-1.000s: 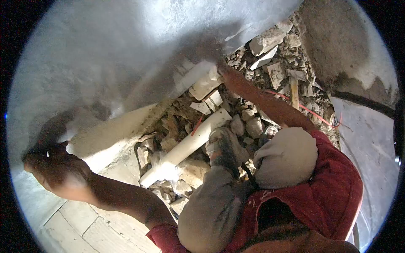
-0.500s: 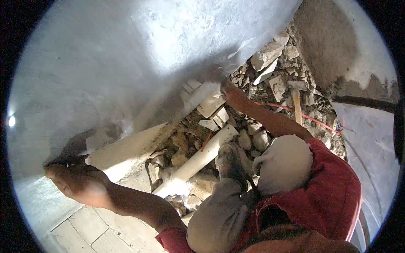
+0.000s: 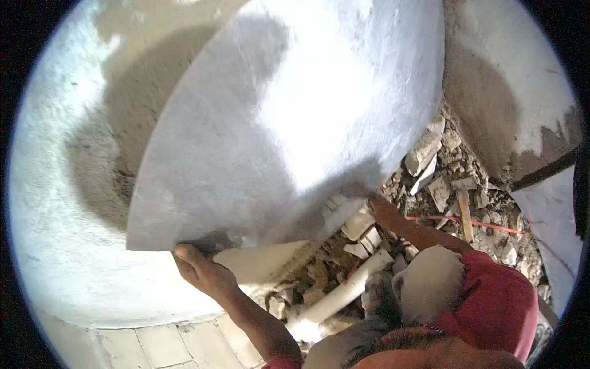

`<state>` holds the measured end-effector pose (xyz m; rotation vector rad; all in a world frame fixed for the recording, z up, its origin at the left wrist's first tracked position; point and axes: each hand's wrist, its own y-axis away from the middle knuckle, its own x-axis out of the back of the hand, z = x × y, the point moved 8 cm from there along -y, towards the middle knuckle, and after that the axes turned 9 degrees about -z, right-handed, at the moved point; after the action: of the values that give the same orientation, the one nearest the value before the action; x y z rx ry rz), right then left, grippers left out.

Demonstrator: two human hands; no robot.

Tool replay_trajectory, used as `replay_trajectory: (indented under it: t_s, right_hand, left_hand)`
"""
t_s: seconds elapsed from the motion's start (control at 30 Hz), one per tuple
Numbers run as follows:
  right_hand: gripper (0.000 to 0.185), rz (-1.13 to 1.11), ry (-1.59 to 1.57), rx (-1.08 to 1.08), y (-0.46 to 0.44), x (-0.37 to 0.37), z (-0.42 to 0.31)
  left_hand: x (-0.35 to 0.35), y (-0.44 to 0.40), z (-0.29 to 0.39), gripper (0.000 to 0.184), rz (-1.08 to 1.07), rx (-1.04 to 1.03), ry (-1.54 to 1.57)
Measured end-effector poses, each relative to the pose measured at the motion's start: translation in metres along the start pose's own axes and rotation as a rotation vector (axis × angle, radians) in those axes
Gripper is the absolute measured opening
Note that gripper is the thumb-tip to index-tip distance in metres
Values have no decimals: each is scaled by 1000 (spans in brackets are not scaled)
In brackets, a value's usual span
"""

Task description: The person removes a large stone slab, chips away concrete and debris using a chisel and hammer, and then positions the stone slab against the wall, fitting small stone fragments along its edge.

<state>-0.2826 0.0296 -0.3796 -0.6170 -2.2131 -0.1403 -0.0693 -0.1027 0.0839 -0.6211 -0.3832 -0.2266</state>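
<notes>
A large, smooth grey sheet (image 3: pixel 209 154) stands tilted in front of me and fills the upper middle of the head view; its material is unclear. My left hand (image 3: pixel 206 270) grips its bottom edge near the lower left corner, thumb on the near face and fingers partly hidden behind. Farther right, my right hand (image 3: pixel 382 208) is at the lower edge, its fingers mostly hidden. Beside that hand lie a pale stone block (image 3: pixel 357 222) and broken tile pieces (image 3: pixel 367 242). A pale pipe (image 3: pixel 338 288) runs through the rubble under the sheet.
Broken stones and rubble (image 3: pixel 439 190) lie along the right, with a hammer (image 3: pixel 465 212) and a red cable (image 3: pixel 491 226) among them. A plastered wall (image 3: pixel 67 246) rises on the left above floor tiles (image 3: pixel 160 344). Another grey sheet (image 3: pixel 556 209) is at far right.
The sheet's left edge has come into view, with the wall showing behind it. Both hands now appear farther right, and the whole view has shifted.
</notes>
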Motion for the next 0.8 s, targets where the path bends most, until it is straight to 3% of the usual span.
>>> replay_trajectory:
  t_s: [0.07, 0.17, 0.23, 0.37, 0.43, 0.5, 0.6, 0.7, 0.8]
  right_hand:
    - [41, 195, 228, 134, 6, -21, 6]
    - [43, -340, -129, -147, 7, -99, 68]
    - [43, -412, -143, -123, 5, -67, 41]
    - [26, -313, -231, -186, 8, -19, 12]
    - [23, -226, 68, 18, 3, -14, -1]
    - [24, -300, 230, 92, -7, -69, 22]
    - [22, -435, -35, -145, 9, 1, -5]
    - [25, -221, 361, 112, 15, 15, -24]
    - [33, -115, 391, 107, 8, 8, -20]
  left_hand:
    - [3, 5, 7, 66, 62, -45, -32]
    - [-8, 3, 1, 74, -69, -5, 120]
    - [-3, 5, 0, 72, 34, 26, 24]
    - [-5, 3, 1, 68, 23, 5, 1]
    - [-3, 2, 1, 67, 41, 9, -22]
    - [-3, -1, 1, 64, 34, -41, 14]
    - [-2, 1, 2, 60, 104, -101, 61]
    - [2, -1, -1, 61, 95, -101, 31]
    - [5, -1, -3, 62, 84, -105, 5]
